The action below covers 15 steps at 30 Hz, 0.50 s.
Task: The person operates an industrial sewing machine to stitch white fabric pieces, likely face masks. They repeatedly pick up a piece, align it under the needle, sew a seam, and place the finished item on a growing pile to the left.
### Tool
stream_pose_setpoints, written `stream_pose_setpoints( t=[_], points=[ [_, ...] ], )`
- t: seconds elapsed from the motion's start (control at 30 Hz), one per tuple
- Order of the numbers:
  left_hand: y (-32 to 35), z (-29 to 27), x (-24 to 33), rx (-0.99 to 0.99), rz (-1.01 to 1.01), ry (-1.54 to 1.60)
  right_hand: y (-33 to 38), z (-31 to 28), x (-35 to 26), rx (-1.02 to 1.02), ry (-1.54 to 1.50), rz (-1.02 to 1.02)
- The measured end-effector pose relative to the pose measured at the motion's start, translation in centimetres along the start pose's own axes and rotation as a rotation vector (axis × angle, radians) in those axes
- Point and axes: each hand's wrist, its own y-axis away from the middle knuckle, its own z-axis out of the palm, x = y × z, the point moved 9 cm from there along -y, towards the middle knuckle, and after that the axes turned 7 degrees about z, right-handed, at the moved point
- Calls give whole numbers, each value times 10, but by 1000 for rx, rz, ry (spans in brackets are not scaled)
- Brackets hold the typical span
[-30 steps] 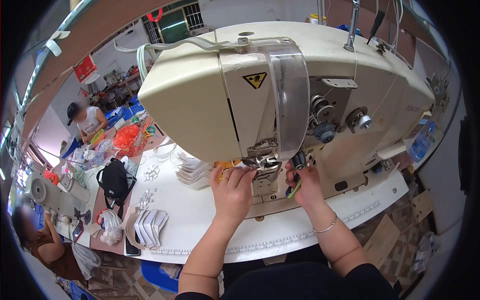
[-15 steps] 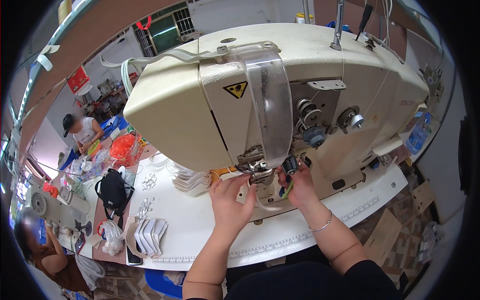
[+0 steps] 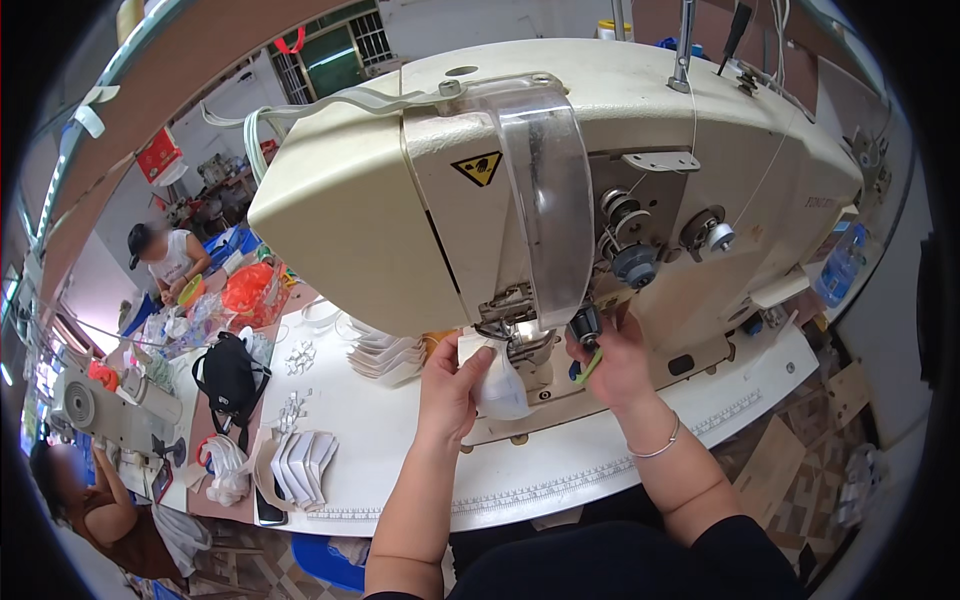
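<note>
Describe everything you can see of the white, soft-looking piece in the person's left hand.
The white, fabric-like piece looks thin, with a flat upper part and a rounded lower end hanging down. The bare left hand pinches it, thumb on its near face. Its top sits by the bulky cream sewing machine; whether they touch is unclear.

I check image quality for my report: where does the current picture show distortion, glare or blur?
Head view: front edge of the white tabletop bows from fisheye distortion; head view: pale glare on the clear guard; head view: heads of two people at left are blurred.
</note>
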Motion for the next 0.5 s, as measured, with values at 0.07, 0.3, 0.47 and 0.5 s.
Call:
stream_pose_setpoints(
  t=[0.07, 0.3, 0.47, 0.5],
  points=[
    [2, 1, -2, 21, 0, 28, 1, -5, 6, 39, 77, 7],
    [1, 3, -6, 21, 13, 77, 16, -5, 34, 59, 590, 105],
    [6, 1, -7, 37, -16, 119, 21, 4, 47, -45, 814, 155],
    [6, 0, -9, 46, -18, 128, 21, 5, 49, -52, 808, 170]
  ],
)
